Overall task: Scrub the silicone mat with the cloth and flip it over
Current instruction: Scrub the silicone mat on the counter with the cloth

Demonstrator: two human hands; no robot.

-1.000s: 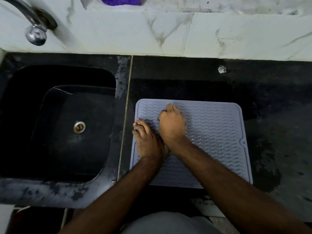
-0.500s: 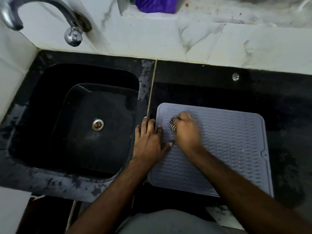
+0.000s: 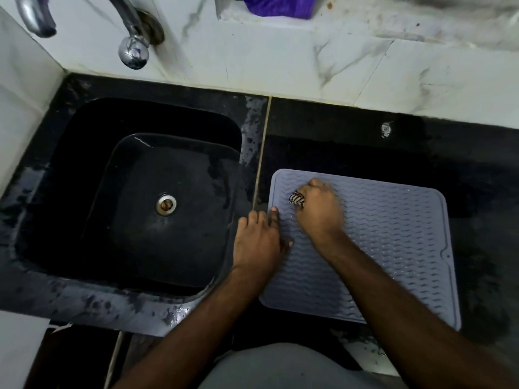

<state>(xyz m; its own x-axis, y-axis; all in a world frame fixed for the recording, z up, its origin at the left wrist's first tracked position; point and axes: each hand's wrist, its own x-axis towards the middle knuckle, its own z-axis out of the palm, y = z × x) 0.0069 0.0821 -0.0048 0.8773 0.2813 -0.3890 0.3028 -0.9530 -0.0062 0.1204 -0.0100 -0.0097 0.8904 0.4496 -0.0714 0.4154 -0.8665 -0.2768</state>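
Right grip [image 3: 318, 213] clenching cloth [image 3: 297, 199] on mat [image 3: 393, 234], left hand [image 3: 259, 240] flat, sink [image 3: 157, 206] beside

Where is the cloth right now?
In the head view the striped cloth is bunched in the right hand, near the far left corner of the grey silicone mat, just right of the sink.

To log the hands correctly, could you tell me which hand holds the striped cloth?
The right hand grips the striped cloth; the left hand lies flat at the mat's edge.
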